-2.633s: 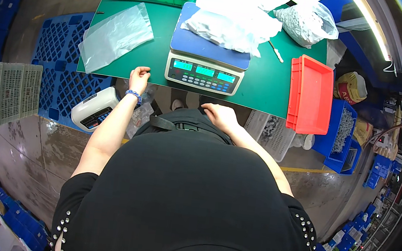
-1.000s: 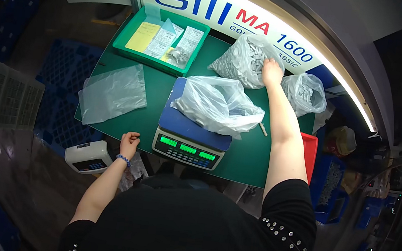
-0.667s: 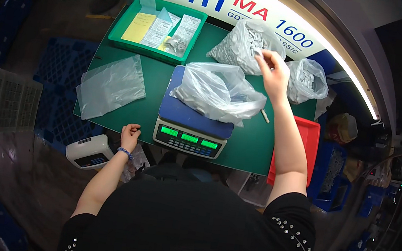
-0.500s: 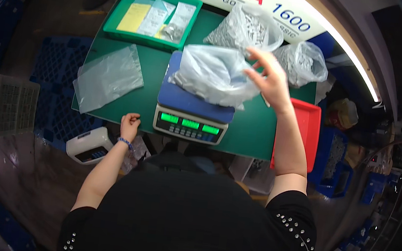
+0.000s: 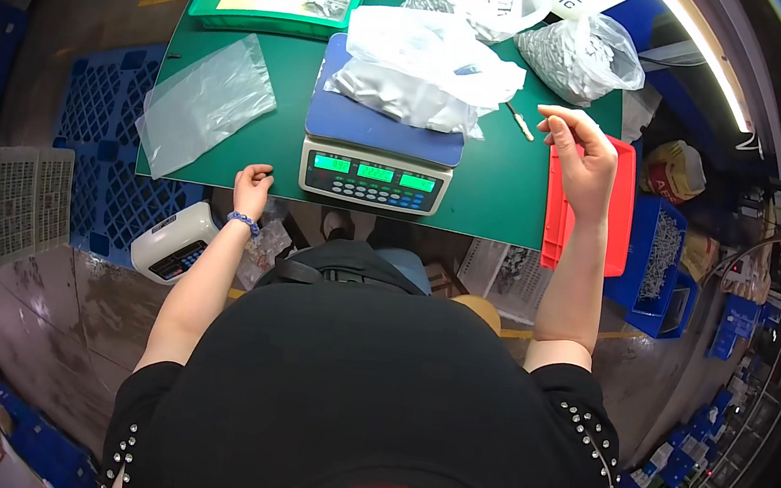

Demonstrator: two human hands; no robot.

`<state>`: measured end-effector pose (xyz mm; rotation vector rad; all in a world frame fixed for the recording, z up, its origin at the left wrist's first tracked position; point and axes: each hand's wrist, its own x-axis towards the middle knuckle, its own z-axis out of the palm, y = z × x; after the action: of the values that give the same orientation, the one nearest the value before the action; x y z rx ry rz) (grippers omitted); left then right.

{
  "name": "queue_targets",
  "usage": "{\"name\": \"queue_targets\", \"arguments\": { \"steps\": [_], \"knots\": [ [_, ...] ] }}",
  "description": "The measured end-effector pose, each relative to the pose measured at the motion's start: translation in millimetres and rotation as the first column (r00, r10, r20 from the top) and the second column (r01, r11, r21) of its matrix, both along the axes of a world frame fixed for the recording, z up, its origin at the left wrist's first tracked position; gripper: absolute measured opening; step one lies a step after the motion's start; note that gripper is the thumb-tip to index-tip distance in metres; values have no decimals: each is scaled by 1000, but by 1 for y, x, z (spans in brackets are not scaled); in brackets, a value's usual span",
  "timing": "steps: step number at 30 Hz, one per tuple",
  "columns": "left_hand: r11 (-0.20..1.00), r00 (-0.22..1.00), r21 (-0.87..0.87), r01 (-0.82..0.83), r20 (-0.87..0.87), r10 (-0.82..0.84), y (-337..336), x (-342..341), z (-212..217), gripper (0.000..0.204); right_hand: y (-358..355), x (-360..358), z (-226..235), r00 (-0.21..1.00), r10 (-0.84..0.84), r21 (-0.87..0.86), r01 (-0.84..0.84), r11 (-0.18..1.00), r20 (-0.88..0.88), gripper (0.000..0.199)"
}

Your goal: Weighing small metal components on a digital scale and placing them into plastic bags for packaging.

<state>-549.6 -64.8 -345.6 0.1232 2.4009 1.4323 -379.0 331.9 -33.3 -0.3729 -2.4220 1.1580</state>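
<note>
A clear plastic bag of light grey small parts lies slumped on the blue pan of a counting scale, whose green display is lit. To the right of it, above the red tray, hovers my right hand, apart from the bag. Its fingers are loosely bent with the thumb off them, and nothing shows in it. My left hand rests at the table's front edge, left of the scale, fingers half curled and holding nothing. A flat clear plastic bag lies near it. A small slim tool lies between scale and right hand.
Two open bags, a larger bag of grey parts and a smaller one, stand at the back right. A green tray with papers sits back left. Below the table's left edge is another scale; blue bins stand at right.
My right hand has drawn away from the bag on the scale, to the right over the red tray. The bag has settled lower. The whole view has tipped, so the table appears higher.
</note>
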Motion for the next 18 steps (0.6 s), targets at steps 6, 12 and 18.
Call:
{"name": "queue_targets", "arguments": {
  "steps": [6,12,18],
  "knots": [
    [1000,999,-1,-26,21,26,0,0,-3,17,4,3,0,1000,16,-7,-16,1000,14,16],
    [999,999,-9,-31,33,32,-1,-1,-6,17,37,-27,-16,999,-24,-101,21,995,-23,15],
    [998,999,-45,-49,9,50,2,2,2,19,126,-128,-69,997,-69,201,64,978,21,20]
  ]
}}
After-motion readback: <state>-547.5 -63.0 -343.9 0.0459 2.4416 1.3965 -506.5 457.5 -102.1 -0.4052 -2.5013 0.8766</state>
